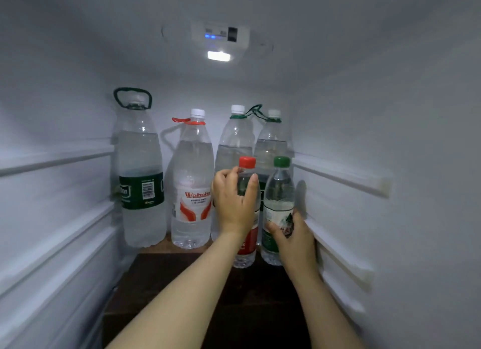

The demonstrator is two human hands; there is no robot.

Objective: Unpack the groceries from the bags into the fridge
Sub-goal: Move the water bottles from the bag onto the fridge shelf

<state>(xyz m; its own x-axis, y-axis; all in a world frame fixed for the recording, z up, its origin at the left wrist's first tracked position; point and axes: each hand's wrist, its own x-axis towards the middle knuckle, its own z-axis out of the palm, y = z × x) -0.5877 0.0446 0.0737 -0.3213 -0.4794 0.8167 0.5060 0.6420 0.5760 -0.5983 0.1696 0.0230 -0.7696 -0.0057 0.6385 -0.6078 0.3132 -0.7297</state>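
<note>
Both my arms reach into the fridge. My left hand (234, 202) grips the upper body of a small red-capped water bottle (246, 247) that stands upright on the dark shelf (182, 291). My right hand (292, 240) holds the lower part of a small green-capped bottle (279, 192), upright just to the right of the red-capped one and close to the right wall.
Several large water bottles line the back: a green-labelled one (140, 176) at the left, a red-labelled Wahaha bottle (192, 187), and two with green neck rings (235, 140) (272, 140). White ribbed side walls (346, 182) flank the shelf. A lamp (219, 56) glows on the ceiling.
</note>
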